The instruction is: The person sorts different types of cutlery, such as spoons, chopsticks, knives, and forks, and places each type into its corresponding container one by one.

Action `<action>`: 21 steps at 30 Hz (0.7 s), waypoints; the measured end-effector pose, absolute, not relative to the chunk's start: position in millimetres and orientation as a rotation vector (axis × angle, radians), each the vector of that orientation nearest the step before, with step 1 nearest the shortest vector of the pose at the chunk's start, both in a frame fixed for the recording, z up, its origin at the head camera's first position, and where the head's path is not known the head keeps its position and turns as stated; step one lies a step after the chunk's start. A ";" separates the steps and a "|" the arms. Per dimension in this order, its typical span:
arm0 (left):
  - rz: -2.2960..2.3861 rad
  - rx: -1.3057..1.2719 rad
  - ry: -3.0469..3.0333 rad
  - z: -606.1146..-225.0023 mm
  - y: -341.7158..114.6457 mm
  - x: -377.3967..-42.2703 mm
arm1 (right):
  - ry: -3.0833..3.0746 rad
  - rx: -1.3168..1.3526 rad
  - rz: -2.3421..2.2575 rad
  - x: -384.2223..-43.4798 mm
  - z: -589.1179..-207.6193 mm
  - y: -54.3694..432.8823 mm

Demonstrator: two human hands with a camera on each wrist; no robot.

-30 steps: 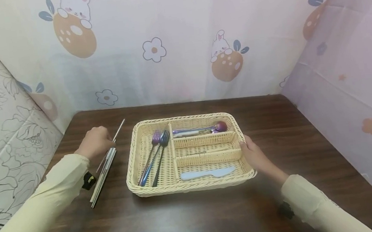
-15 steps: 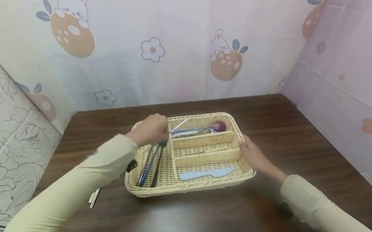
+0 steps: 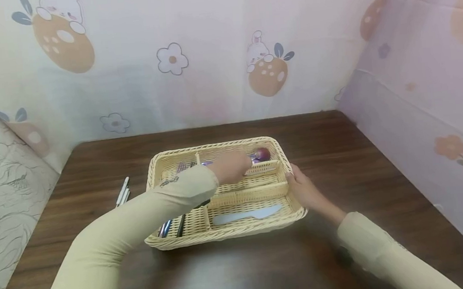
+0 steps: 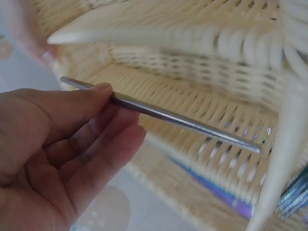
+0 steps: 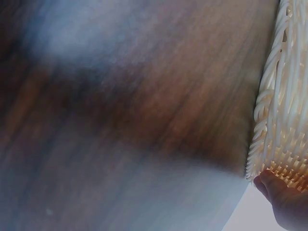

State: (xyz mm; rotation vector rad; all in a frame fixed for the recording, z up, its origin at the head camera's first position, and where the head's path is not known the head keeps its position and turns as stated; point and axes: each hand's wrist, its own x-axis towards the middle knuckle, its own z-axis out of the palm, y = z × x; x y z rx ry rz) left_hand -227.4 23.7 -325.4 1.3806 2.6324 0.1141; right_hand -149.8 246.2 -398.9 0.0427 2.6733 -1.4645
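Bench (image 3: pixel 235 274) up front. Nearest in the basket (image 3: pixel 223 234): knife (image 3: pixel 244 215) flat in the near slot, on the near side of left hand, laid lengthwise, probably since it only fits that way. Right hand (image 3: pixel 304 186) grips the basket's end wall, right of left hand, presumably so it can't slide. Left hand (image 3: pixel 231 167) reaches across it, thumb and fingertips pinching one metal stick (image 4: pixel 178 121) partway along, likely to stop the thin rod tipping. Left wrist view puts stick above the middle slot; can't tell if an end touches wicker. Forks (image 3: pixel 181 226) left of left hand, partly under its sleeve (image 3: pixel 138 218), tines far side. Spoon (image 3: pixel 262 154) just beyond left hand, far slot. Loose sticks (image 3: pixel 122 192) well left, outside basket. Curtain (image 3: pixel 217 80) behind it all
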 end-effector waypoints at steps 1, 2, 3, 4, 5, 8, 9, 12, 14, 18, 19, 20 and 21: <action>0.078 1.398 2.640 -330.5 26.0 -228.3 | 2.673 0.044 -1.465 -150.0 -399.1 245.5; 0.036 1.415 2.643 -335.3 28.0 -229.1 | 2.677 0.040 -1.468 -150.3 -399.3 244.9; -0.008 1.436 2.644 -339.5 29.8 -229.9 | 2.677 0.039 -1.472 -150.3 -399.2 244.3; -0.046 1.452 2.640 -343.2 31.4 -230.5 | 2.677 0.043 -1.477 -150.3 -399.3 244.1; -0.077 1.472 2.636 -346.6 32.8 -230.9 | 2.675 0.047 -1.485 -150.2 -399.3 244.0; -0.139 1.491 2.624 -352.1 34.4 -230.6 | 2.674 0.047 -1.492 -150.1 -399.0 243.1; -0.145 1.488 2.620 -353.3 34.5 -230.5 | 2.674 0.044 -1.489 -150.1 -398.8 242.7; -0.141 1.459 2.621 -355.9 34.2 -230.1 | 2.672 0.050 -1.487 -150.2 -398.2 241.7; -0.146 1.457 2.622 -357.8 34.0 -230.6 | 2.670 0.048 -1.482 -150.2 -397.6 241.0; -0.145 1.473 2.606 -363.0 34.3 -232.3 | 2.678 0.057 -1.467 -149.6 -396.6 240.6; -0.150 1.483 2.600 -364.2 34.5 -232.6 | 2.683 0.055 -1.461 -149.4 -396.5 240.8; -0.150 1.486 2.595 -365.0 34.7 -232.8 | 2.692 0.056 -1.449 -149.1 -396.5 241.2; -0.146 1.485 2.594 -365.6 35.0 -232.8 | 2.699 0.056 -1.442 -148.8 -396.6 241.6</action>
